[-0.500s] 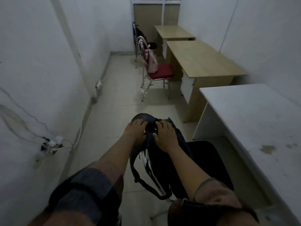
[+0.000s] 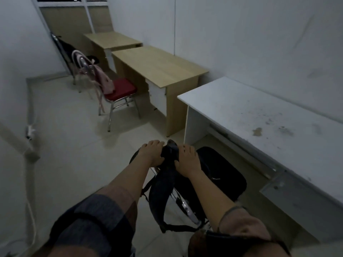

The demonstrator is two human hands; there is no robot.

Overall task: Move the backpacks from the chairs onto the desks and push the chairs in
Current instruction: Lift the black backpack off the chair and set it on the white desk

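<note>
A black backpack [image 2: 161, 191] hangs on the back of the near black chair [image 2: 222, 175], straps facing me. My left hand [image 2: 151, 154] and my right hand [image 2: 187, 160] both grip its top at the chair back. The white desk [image 2: 259, 115] stands right of this chair. Farther off, a pink backpack [image 2: 104, 78] hangs on a red-seated chair [image 2: 120, 88] beside a wooden desk [image 2: 157, 65]. Behind it a third chair [image 2: 63, 47] with something dark on it stands by a second wooden desk [image 2: 111, 40].
A white wall runs along the left with a socket and cables [image 2: 29, 130] low down. Pale floor tiles [image 2: 74, 127] stretch between the wall and the chairs. A cabinet or partition [image 2: 74, 15] closes the far end.
My view has swung to the right, showing more of the white desk. Both hands stay closed on the black backpack's top, which looks slightly raised.
</note>
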